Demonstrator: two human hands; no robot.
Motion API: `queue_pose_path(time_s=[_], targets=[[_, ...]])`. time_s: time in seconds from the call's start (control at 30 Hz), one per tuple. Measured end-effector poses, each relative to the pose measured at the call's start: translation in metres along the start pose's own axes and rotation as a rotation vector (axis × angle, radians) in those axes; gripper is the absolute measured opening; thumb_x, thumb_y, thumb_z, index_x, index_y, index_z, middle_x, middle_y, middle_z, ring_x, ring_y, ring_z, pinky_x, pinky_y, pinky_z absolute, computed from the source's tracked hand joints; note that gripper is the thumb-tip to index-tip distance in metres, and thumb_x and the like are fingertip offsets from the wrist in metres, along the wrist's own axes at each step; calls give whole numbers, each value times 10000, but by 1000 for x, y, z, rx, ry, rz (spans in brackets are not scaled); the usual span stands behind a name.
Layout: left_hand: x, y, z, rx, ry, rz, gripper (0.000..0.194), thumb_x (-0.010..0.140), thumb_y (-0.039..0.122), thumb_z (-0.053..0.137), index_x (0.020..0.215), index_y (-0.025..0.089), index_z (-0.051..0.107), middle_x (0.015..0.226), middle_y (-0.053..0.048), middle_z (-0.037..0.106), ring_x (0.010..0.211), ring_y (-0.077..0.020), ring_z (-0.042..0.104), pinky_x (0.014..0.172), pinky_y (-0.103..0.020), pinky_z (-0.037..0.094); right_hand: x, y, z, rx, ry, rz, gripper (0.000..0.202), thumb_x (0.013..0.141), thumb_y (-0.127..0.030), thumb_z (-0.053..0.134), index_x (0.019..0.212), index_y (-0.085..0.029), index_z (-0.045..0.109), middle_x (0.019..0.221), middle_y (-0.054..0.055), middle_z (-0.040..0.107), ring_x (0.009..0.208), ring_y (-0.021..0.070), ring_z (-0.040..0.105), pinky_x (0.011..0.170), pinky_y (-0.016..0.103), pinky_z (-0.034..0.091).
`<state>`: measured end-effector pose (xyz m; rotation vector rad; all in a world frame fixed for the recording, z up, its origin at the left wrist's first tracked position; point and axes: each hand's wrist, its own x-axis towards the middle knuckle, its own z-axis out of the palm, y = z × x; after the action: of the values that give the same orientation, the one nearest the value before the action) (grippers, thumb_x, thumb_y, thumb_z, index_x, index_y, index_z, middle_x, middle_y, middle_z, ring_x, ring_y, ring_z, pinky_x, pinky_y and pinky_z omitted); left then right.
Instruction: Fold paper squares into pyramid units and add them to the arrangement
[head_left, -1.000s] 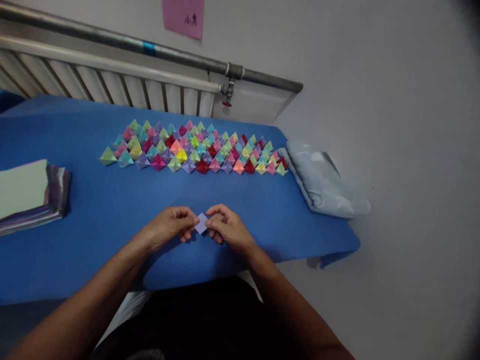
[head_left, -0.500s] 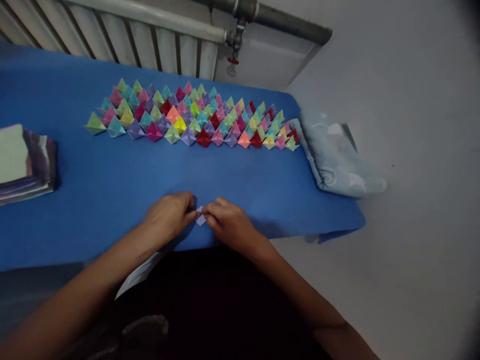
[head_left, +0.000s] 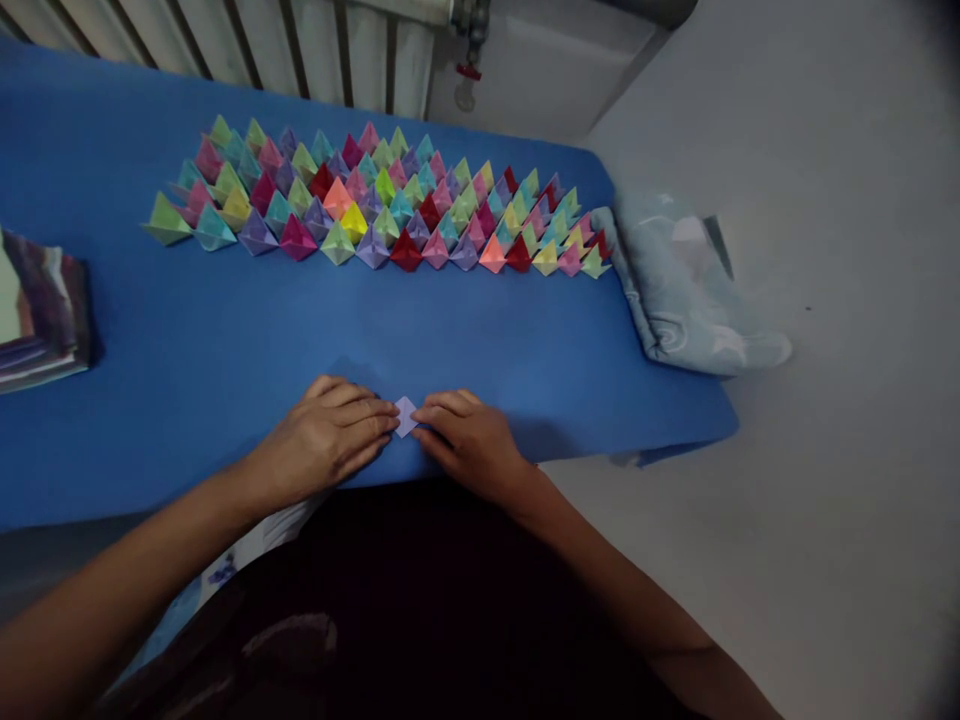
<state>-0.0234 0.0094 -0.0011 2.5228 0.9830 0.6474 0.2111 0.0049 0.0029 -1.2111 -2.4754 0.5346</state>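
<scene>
A small lavender piece of folded origami paper [head_left: 406, 417] lies on the blue cloth near its front edge, diamond-shaped, with a crease down its middle. My left hand [head_left: 330, 435] rests flat beside it, fingers stretched out, their tips touching its left corner. From the other side my right hand [head_left: 469, 440] is closed at the paper's right corner, thumb below and fingertips above. Both side corners are partly hidden under the fingers. Beyond the hands stand several rows of folded paper boats [head_left: 375, 210] in many colours.
A stack of paper [head_left: 52, 310] sits at the left on the blue-covered table [head_left: 225, 330]. A folded grey-blue patterned cloth [head_left: 675, 300] lies at the right end, against the wall. Behind the table are a white radiator [head_left: 262, 45] and a red-handled valve [head_left: 469, 72].
My left hand has gone from a pinch at the paper to lying flat with fingers extended. My right fingers have shifted to the paper's right corner, uncovering more of it. The view has tilted slightly down.
</scene>
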Motion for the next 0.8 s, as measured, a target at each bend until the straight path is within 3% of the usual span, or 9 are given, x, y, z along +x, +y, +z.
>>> queue_pose_path(time_s=[0.5,0.8], targets=[[8,-1,1,84,39,-17,306,1024,323,443,961,230,727,1033,-36,757,942,-191,642,880,-355,382,1,-3,2,-63,47,15,339,1043,-311,391,1001,-186,704,1039,85,712,894,171,609,841,300,465],[10,2,5,152,42,-138,345,1020,393,427,924,234,719,941,-45,723,881,-205,594,839,-378,357,5,-10,1,-17,32,128,289,1018,-323,446,918,-172,671,968,90,693,892,178,600,776,292,441]])
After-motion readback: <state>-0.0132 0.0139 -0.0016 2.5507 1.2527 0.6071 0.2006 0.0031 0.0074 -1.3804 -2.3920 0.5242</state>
